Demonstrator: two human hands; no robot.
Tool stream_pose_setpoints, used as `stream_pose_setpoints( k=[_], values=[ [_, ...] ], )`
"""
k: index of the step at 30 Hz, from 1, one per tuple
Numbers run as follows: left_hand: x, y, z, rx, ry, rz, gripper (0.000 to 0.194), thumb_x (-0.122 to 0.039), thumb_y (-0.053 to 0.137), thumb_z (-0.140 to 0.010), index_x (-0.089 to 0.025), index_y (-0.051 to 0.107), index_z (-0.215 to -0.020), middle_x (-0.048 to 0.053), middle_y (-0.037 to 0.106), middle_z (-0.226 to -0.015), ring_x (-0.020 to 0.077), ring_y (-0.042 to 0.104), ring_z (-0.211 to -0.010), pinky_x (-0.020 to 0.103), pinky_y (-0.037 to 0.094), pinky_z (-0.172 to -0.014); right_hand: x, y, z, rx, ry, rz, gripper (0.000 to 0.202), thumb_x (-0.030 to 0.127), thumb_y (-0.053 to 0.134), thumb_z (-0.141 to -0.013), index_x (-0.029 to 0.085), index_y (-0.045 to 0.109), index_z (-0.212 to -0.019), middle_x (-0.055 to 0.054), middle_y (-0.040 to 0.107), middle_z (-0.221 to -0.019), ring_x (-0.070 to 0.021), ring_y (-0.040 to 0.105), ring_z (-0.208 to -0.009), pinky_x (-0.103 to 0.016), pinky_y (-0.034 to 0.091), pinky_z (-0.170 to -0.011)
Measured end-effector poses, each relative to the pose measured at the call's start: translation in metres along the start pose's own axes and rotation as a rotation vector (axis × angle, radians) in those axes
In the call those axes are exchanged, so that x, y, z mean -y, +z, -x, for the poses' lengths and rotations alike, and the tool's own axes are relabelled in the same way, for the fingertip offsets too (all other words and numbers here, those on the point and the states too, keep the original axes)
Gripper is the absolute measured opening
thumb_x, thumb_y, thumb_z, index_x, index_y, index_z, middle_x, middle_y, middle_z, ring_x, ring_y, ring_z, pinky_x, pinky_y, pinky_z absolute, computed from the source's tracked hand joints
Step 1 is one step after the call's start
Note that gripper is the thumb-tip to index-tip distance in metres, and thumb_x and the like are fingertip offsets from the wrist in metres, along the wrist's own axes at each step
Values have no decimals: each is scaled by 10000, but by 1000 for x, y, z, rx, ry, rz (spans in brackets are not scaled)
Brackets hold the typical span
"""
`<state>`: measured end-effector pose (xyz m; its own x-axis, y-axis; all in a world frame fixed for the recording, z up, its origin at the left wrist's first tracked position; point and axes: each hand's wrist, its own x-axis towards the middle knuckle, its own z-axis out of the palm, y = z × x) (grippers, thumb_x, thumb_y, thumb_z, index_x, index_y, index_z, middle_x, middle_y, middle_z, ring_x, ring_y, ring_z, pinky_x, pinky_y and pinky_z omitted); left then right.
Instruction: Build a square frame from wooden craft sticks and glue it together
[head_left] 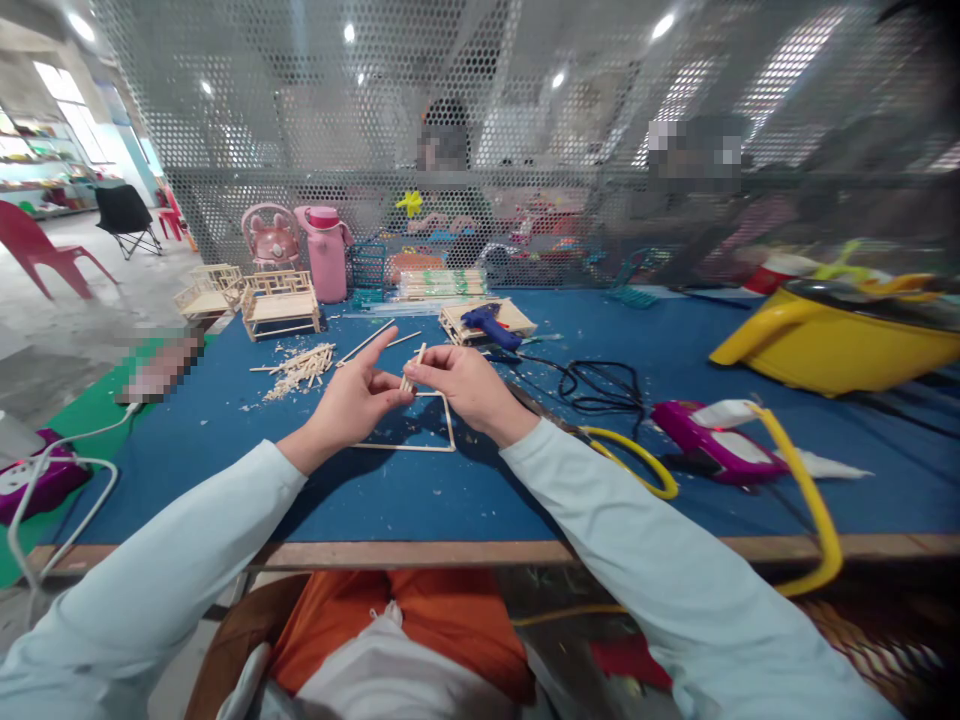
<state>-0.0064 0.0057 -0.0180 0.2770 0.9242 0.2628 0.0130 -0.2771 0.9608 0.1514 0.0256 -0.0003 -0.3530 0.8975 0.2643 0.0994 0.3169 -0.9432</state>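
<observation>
Above the blue table, my two hands meet over a few short wooden sticks (409, 379). My left hand (358, 398) pinches their lower ends, its index finger stretched forward. Thumb and fingers of my right hand (469, 385) close on the same sticks from the other side. Below lies a thin rectangular wooden frame (420, 448), partly hidden by my hands. A heap of short sticks (304, 370) is left of my left hand, and longer sticks (367, 343) lie just beyond it. Behind my right hand a blue glue gun (491, 327) rests on a small wooden piece (450, 318).
Small wooden bed-like models (281, 300) and a pink bottle (326, 255) stand at the back left. To the right are a purple power strip (720, 440), a yellow cable (814, 500), black cord (604, 385) and a yellow pot (847, 340). People sit behind the perforated metal screen (540, 130).
</observation>
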Motion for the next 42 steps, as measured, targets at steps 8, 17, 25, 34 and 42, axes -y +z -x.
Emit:
stream_pose_setpoints(
  k=[8, 17, 25, 34, 42],
  values=[
    [0, -3, -3, 78, -398, 221, 372, -306, 785, -572, -140, 670, -885, 52, 691, -811, 128, 642, -740, 223, 466, -651, -3, 2, 0, -20, 7, 103, 212, 339, 670, -619, 151, 576, -588, 17, 565, -567, -92, 468, -530, -240, 365, -535],
    [-6, 0, -1, 55, -370, 106, 298, -333, 759, -607, -126, 698, -812, 19, 669, -635, 61, 556, -534, 202, 453, -579, -4, 4, 2, -6, 15, 16, 228, 347, 692, -596, 148, 581, -581, 24, 559, -586, -87, 468, -553, -237, 359, -553],
    [-9, -2, -2, 42, -365, 142, 323, -405, 765, -570, -121, 674, -692, 14, 658, -629, 54, 542, -529, 185, 444, -560, -6, -3, -5, 49, 41, -101, 282, 427, 614, -681, 155, 678, -715, 12, 596, -615, -92, 484, -573, -241, 377, -592],
    [-8, -5, -2, 56, -352, 111, 304, -385, 753, -599, -120, 682, -731, 24, 667, -657, 57, 534, -524, 197, 438, -564, -1, -4, -1, 91, -19, 8, 170, 285, 686, -625, 155, 702, -734, -13, 675, -719, -133, 578, -677, -276, 432, -694],
    [-8, -3, 0, 98, -382, 191, 329, -379, 780, -561, -110, 670, -715, 34, 677, -683, 66, 580, -583, 176, 448, -570, -8, -1, -2, 57, 41, -119, 157, 290, 735, -561, 163, 672, -628, 20, 640, -636, -104, 546, -616, -265, 417, -677]
  ],
)
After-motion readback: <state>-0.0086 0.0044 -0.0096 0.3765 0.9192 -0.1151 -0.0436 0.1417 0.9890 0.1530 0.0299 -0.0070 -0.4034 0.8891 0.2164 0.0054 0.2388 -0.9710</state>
